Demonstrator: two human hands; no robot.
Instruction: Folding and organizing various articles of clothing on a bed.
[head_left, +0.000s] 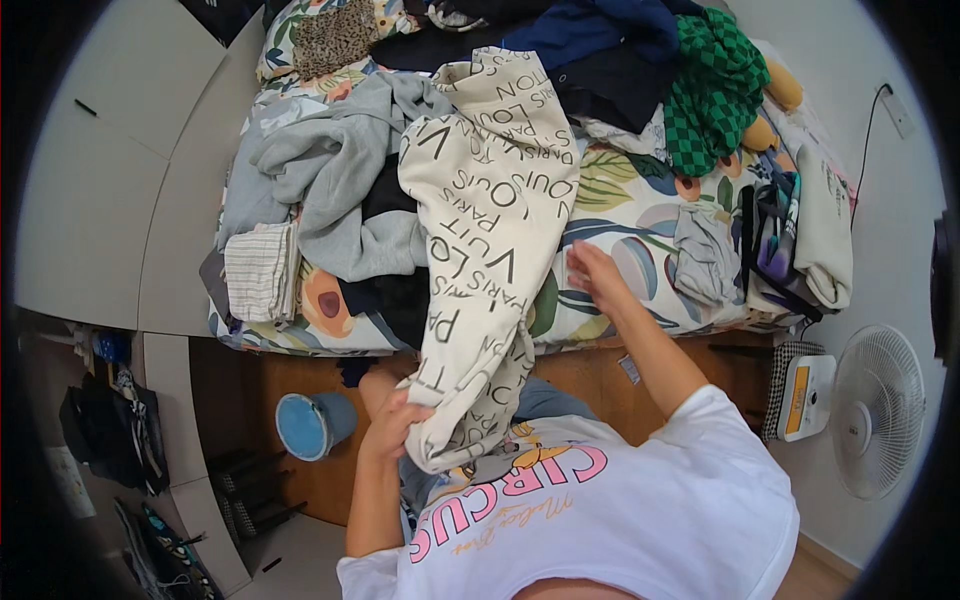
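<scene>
My left hand (397, 424) grips the lower end of a cream garment with black printed lettering (495, 202), close to my white T-shirt. From there the garment stretches up over the bed, creased and partly bunched. Just right of its middle, my right hand (596, 277) hovers over the floral bedsheet (637, 262) with its fingers apart and nothing in them. A crumpled grey sweatshirt (337, 165) lies left of the garment, partly over black cloth. Folded striped cloth (259, 270) rests at the bed's left edge.
Dark clothes (615, 82), a green checked cloth (712, 90) and a crumpled grey cloth (705, 255) lie on the bed. Folded items (821, 225) are stacked at its right. A blue-lidded bucket (304, 426) stands on the floor; a white fan (877, 412) is at right. Cabinets line the left.
</scene>
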